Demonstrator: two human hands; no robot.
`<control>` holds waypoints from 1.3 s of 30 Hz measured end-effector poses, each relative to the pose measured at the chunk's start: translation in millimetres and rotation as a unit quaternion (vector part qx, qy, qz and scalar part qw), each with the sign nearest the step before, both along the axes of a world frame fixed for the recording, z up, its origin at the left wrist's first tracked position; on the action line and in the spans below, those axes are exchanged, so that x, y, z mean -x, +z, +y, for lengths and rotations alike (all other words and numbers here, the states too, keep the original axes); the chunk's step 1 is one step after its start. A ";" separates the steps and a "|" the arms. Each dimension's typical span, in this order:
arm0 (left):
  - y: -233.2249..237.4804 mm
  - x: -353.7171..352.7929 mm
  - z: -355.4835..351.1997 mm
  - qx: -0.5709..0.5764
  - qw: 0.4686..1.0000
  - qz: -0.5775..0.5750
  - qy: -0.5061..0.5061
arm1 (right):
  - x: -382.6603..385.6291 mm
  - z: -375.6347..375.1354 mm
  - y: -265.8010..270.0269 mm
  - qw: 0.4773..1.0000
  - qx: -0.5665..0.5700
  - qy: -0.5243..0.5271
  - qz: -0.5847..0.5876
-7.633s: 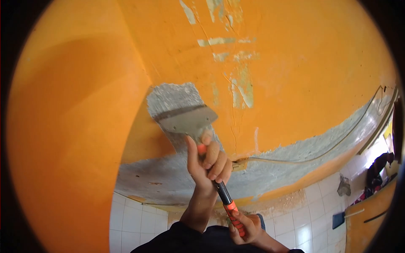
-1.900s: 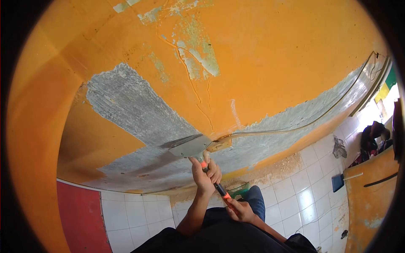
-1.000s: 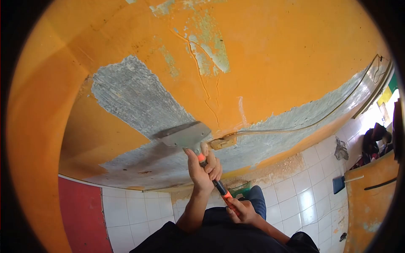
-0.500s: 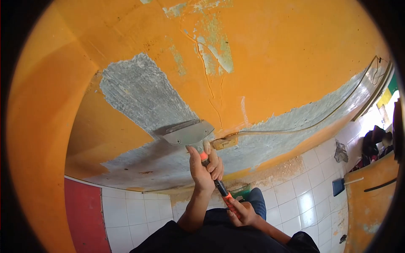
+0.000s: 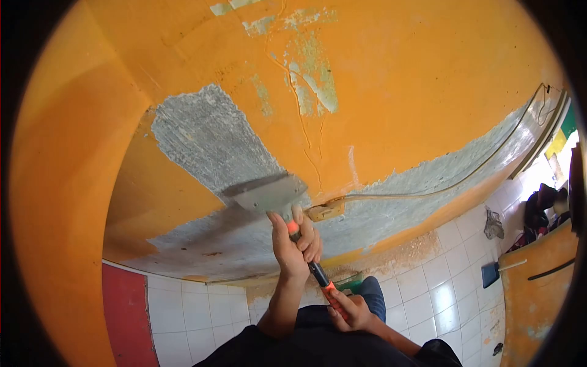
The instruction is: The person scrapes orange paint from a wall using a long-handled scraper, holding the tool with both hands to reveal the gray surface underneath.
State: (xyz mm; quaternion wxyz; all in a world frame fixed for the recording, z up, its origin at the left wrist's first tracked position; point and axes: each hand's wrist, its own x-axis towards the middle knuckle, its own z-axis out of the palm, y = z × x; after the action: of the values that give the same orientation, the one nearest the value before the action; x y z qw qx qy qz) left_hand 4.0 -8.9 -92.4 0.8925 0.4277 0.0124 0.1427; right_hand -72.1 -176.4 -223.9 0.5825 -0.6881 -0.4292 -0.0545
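Observation:
I hold a wide metal scraper (image 5: 267, 194) against an orange painted wall (image 5: 403, 92). Its blade lies at the lower end of a grey scraped patch (image 5: 205, 140). My left hand (image 5: 295, 243) is shut around the upper part of the orange and black handle (image 5: 318, 274), one finger stretched toward the blade. My right hand (image 5: 347, 309) grips the handle's lower end, close to my dark-clothed body. Cracked, flaking paint (image 5: 312, 79) shows above the blade.
A thin cable (image 5: 428, 191) runs along the bare grey band of wall from a small fitting (image 5: 325, 211) beside the blade. White tiles (image 5: 440, 287) cover the floor and lower wall. A red panel (image 5: 129, 312) is at lower left, an orange door (image 5: 538, 287) and hanging clothes (image 5: 539, 208) at right.
The blade has slid a short way up from the grey band onto the bottom of the scraped patch. Both hands keep their grip on the handle.

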 end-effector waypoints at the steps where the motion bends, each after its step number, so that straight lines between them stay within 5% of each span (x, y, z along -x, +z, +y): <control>1: 4.9 -1.2 0.2 -0.001 1.000 -0.004 0.005 | -2.9 2.8 3.4 1.000 -0.007 -0.001 -0.007; 20: -1.6 2.6 -2.8 -0.019 1.000 0.004 0.012 | 3.4 -6.1 -4.1 1.000 -0.014 0.006 0.022; 39: 24.4 6.1 -4.3 0.032 0.999 -0.015 0.004 | -4.5 -5.6 42.3 0.999 -0.044 0.025 -0.020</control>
State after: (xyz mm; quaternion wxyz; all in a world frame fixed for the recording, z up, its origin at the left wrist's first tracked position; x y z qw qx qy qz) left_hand -2.2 -13.2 -68.0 0.9053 0.3963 0.0055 0.1525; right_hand -67.5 -181.9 -181.6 0.6046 -0.6497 -0.4551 -0.0721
